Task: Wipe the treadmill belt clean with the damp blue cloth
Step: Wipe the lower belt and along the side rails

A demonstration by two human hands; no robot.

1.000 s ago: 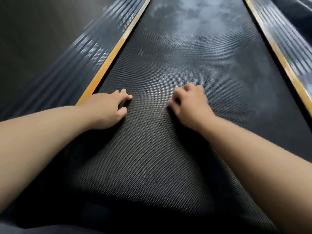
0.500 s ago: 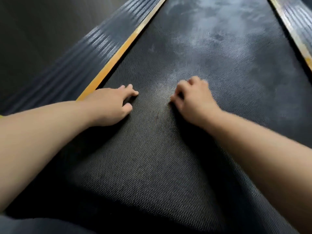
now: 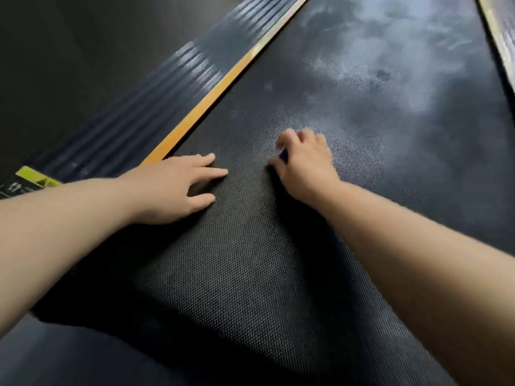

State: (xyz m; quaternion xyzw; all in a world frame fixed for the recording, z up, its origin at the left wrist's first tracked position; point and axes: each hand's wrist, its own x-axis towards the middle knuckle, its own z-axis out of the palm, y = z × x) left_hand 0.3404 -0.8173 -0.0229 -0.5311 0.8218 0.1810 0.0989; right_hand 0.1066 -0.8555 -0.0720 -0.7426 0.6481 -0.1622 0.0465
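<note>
The black textured treadmill belt (image 3: 250, 274) fills the view, with pale dusty smears (image 3: 390, 59) on its far part. My left hand (image 3: 172, 188) lies flat on the belt near its left edge, fingers straight. My right hand (image 3: 303, 165) sits on the belt's middle with its fingers curled. A small sliver of the blue cloth (image 3: 283, 155) shows between thumb and fingers; the remainder of the cloth is hidden under the hand.
An orange strip (image 3: 200, 107) and a ribbed dark side rail (image 3: 145, 107) run along the belt's left edge, with a yellow label (image 3: 36, 176) near me. Another rail (image 3: 498, 37) borders the right edge. Dark floor lies left of the treadmill.
The view has swung left and tilted. My left hand's fingers have straightened out flat on the belt. A sliver of blue cloth now shows in my right hand.
</note>
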